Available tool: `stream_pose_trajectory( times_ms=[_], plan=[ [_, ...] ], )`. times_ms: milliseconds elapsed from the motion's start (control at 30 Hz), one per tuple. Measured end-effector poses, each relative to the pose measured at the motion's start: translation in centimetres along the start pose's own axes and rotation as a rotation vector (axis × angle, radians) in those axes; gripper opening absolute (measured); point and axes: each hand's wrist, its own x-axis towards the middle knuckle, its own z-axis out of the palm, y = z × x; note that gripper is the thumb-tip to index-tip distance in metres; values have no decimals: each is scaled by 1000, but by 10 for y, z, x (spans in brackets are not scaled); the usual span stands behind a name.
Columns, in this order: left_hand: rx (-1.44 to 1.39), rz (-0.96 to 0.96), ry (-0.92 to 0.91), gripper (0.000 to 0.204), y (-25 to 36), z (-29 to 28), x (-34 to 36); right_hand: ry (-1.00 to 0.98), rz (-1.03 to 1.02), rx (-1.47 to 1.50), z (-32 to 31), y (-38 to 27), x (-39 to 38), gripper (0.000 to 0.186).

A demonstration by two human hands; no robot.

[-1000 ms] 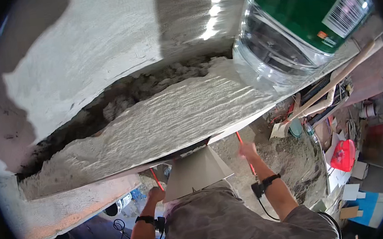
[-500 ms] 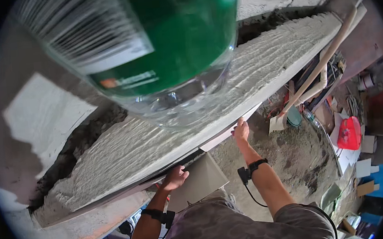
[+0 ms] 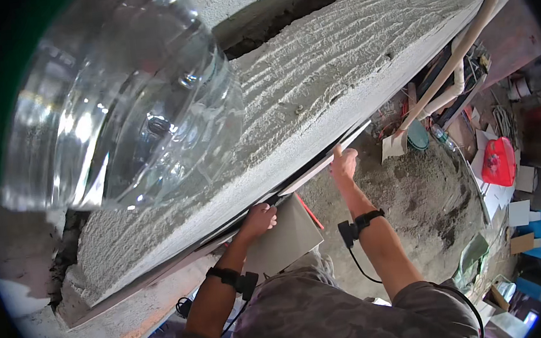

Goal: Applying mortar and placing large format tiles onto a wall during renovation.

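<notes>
Along the front edge of a pale ledge coated with ridged mortar (image 3: 339,66), both of my hands are at work. My right hand (image 3: 344,164) is closed at a long white strip (image 3: 310,177) that lies along the ledge's underside, its thumb side against the strip. To its left, my left hand (image 3: 259,221) is curled into a fist just under the edge, beside a dark gap; what it holds, if anything, is hidden. Below and between the hands stands a grey-beige flat panel (image 3: 283,239), with a red strip (image 3: 310,212) at its side.
A clear plastic bottle (image 3: 124,111) looms close at upper left, covering part of the ledge. A beige pipe (image 3: 458,72) slants down at right. A green round object (image 3: 417,135), a red bag (image 3: 498,162) and several tile pieces lie beyond the sandy ground (image 3: 408,202).
The bottle has shifted left across the view, its green label now mostly gone, uncovering more mortar. My left hand has moved up and right along the edge; the right hand has risen slightly.
</notes>
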Motion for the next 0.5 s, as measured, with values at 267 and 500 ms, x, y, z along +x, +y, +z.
stream_pose_trajectory(
  times_ms=[267, 500],
  plan=[
    [-934, -257, -110, 53, 6, 46, 2, -504, 587, 462, -82, -26, -22, 50],
    [-1041, -384, -95, 35, -9, 74, 15, -638, 576, 454, -94, -14, -22, 33]
  ],
)
